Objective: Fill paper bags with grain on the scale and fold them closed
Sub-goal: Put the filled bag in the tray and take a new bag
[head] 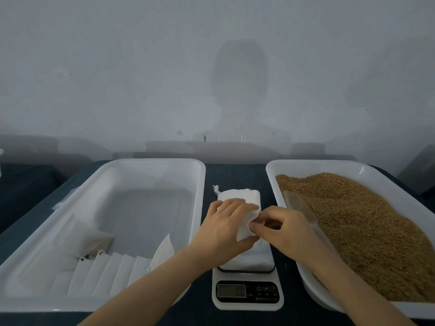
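Note:
A white paper bag (244, 225) is held above the white kitchen scale (247, 291) in the middle of the table. My left hand (223, 228) grips the bag from the left, fingers curled round it. My right hand (286, 228) pinches the bag's right edge with thumb and fingertips. Behind the hands lies a stack of empty white bags (235, 196). Brown grain (357, 222) fills the white tray (273, 171) on the right, with a clear scoop (297, 204) lying in it.
A large white tray (150, 162) on the left holds a row of folded bags (110, 271) along its near side and one filled pouch (94, 242). The table has a dark blue cover (235, 175). A pale wall stands behind.

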Demonstrator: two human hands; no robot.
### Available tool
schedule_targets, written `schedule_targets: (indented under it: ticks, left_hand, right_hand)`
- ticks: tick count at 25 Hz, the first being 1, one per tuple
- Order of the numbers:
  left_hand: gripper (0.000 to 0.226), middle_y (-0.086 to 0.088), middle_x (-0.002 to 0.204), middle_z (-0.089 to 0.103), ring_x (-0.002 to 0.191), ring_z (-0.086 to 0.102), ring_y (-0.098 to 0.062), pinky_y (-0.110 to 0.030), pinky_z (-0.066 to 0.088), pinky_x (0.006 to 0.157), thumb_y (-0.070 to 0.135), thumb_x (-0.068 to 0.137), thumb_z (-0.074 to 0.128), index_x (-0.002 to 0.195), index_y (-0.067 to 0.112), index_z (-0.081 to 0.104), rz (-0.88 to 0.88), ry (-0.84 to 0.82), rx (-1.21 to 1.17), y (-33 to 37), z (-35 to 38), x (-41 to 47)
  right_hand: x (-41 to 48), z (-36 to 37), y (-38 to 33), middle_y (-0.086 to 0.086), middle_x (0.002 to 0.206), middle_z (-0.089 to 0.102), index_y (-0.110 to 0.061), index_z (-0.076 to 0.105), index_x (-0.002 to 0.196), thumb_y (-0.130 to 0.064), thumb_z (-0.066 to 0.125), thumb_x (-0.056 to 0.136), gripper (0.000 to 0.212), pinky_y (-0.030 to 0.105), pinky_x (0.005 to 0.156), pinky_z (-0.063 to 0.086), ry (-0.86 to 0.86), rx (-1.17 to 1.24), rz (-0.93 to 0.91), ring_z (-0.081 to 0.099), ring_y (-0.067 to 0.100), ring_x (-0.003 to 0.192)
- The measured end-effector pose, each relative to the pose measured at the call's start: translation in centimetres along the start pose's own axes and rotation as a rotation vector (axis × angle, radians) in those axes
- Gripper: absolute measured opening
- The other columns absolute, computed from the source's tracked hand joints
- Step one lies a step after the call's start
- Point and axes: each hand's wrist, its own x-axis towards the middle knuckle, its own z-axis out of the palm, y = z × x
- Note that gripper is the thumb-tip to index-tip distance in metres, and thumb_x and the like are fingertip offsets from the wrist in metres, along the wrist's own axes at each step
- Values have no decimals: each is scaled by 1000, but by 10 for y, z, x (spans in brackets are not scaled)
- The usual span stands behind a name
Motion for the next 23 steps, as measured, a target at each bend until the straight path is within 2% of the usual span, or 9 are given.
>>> schedule_targets:
  ticks: [3,5,8,11,15,17,19,21,23]
  left_hand:
    - [52,11,129,56,117,36,8,-17,24,102,39,80,71,127,25,53,-92,-65,-84,0,-1,0]
    - [57,14,130,53,104,27,18,-16,27,100,38,79,74,129,29,48,-191,-131,-175,0,-2,1]
    - [74,14,133,50,118,44,-1,-28,36,106,40,73,79,135,31,40,-360,-216,-326,-1,-4,5]
    - [79,14,131,50,118,49,-7,-26,40,103,41,70,81,136,33,38,-446,-271,-404,-2,-6,7]
    - [73,14,129,47,122,40,-7,-26,28,106,43,71,79,134,30,43,-280,-194,-141,0,-5,5]
    - [70,9,127,50,123,40,-12,-29,26,105,44,72,77,133,27,47,-178,-138,1,1,-5,4]
    - [68,2,118,57,115,50,-20,-39,35,101,42,68,81,128,22,55,-78,-102,119,2,-6,3]
    - [68,0,106,62,102,60,-23,-44,46,89,42,59,86,119,19,61,11,-72,211,6,-6,2]
    - [68,1,103,64,98,62,-22,-43,48,85,43,58,87,116,19,63,31,-56,229,8,-7,2]
  right_hand:
    - [0,0,3,-12,81,70,-21,71,91,-24,69,83,8,12,69,50,30,27,-66,64,-1,78]
    - [0,1,4,-12,82,70,-20,72,90,-19,67,85,8,14,70,50,39,14,-102,64,1,79]
    - [0,1,6,-11,79,68,-16,73,86,-15,66,85,7,18,70,51,37,-9,-124,63,4,77]
    - [1,1,7,-10,76,67,-14,72,81,-16,65,85,8,20,69,51,23,-13,-109,62,6,76]
    - [3,7,9,-10,75,67,-18,73,81,-22,68,85,7,14,67,48,50,-55,-28,62,3,74]
    - [5,10,9,-13,72,66,-22,73,81,-23,67,85,7,10,65,45,39,-70,30,61,-1,70]
    - [8,13,11,-6,57,59,-18,66,65,-22,64,85,21,14,55,40,15,-73,60,53,3,54]
    - [11,14,10,9,56,57,-9,62,60,-20,61,85,27,23,51,35,-19,-74,99,44,9,48]
    - [11,14,8,7,62,62,-19,66,60,-20,61,84,25,25,53,42,-37,-66,111,49,11,51]
